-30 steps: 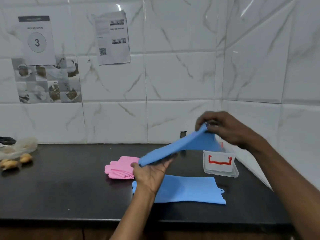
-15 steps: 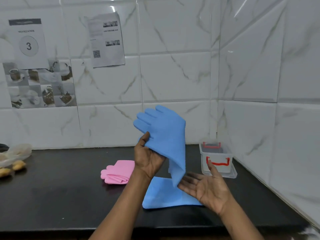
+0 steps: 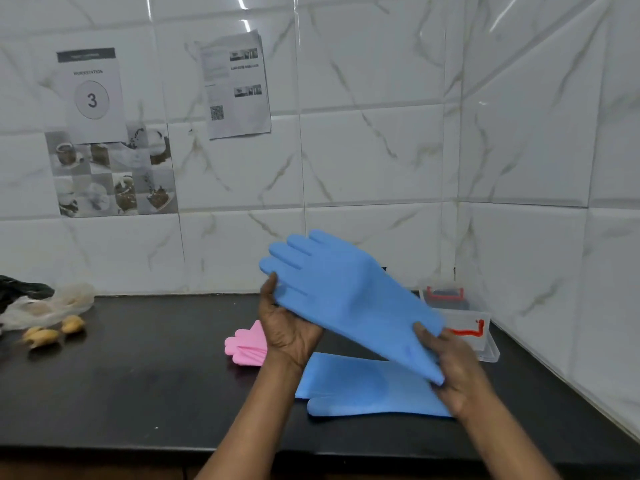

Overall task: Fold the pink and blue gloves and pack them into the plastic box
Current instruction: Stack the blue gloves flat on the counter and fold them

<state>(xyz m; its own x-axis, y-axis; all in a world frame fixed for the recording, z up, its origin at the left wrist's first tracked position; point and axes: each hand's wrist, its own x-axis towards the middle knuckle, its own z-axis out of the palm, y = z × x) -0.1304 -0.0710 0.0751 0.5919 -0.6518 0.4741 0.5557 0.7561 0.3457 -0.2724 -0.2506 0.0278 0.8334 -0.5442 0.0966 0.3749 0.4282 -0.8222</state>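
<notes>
A blue glove (image 3: 346, 299) is stretched out in the air above the black counter, fingers up and to the left. My left hand (image 3: 287, 330) grips it near the finger end and my right hand (image 3: 450, 365) grips its cuff. A second blue glove (image 3: 363, 386) lies flat on the counter under my hands. Folded pink gloves (image 3: 244, 348) lie behind my left wrist, partly hidden. The clear plastic box (image 3: 485, 341) with red handles stands at the right, by the corner wall, half covered by the held glove.
The black counter (image 3: 138, 375) ends at a front edge near me. A crumpled plastic bag (image 3: 48, 306) and some small yellowish pieces (image 3: 52, 330) lie at the far left. Tiled walls close the back and right sides.
My right hand, open under the hanging glove before, has taken hold of its cuff. The glove now spans flat between both hands instead of drooping from my left hand.
</notes>
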